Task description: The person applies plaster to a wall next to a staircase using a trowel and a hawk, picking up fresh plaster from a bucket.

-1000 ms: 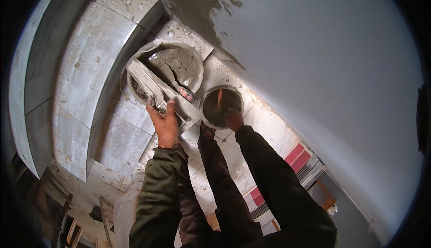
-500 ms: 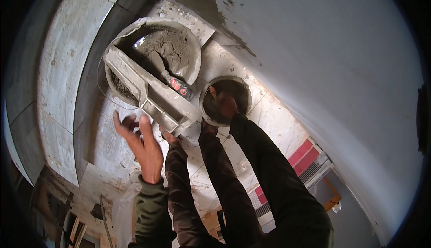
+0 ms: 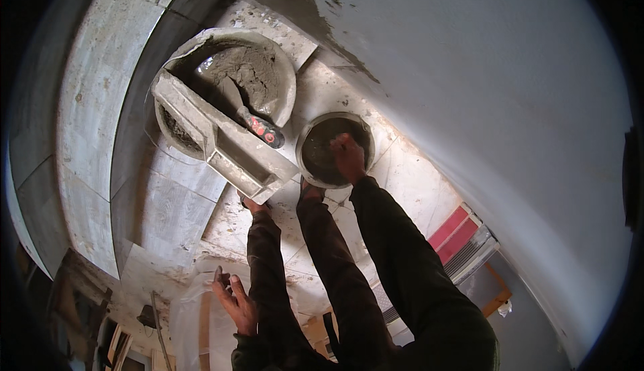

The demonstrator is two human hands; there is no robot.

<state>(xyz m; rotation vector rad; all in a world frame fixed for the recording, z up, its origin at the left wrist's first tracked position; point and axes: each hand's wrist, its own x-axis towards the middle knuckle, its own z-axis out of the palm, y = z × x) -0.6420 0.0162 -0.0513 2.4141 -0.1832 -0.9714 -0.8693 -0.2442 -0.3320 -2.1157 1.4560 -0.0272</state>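
Note:
Over a round bucket (image 3: 303, 164) with dark contents, my right hand (image 3: 348, 156) is closed, its fingers bunched together. What it holds, if anything, I cannot make out. My left hand (image 3: 238, 307) hangs low beside my left leg, holding nothing, its fingers apart and loosely bent. Ahead stands a wide tub (image 3: 285, 69) of wet grey mortar (image 3: 251, 76). A long, mortar-caked plastering float (image 3: 231, 136) lies across the tub's near side. Beside it rests a trowel (image 3: 265, 131), its black and red handle toward me and its blade in the mortar.
A grey wall (image 3: 483, 102) with a wet mortar patch rises on the right. Wood-look planks (image 3: 100, 89) run along the left. My feet (image 3: 312, 191) stand close to the tub and bucket on dirty tiles. Clear plastic sheeting (image 3: 191, 317) lies at lower left; a red-striped box (image 3: 453, 233) at right.
My left hand has dropped back from near the float toward my leg. My right hand has risen slightly within the bucket's mouth, and its fingers have drawn together.

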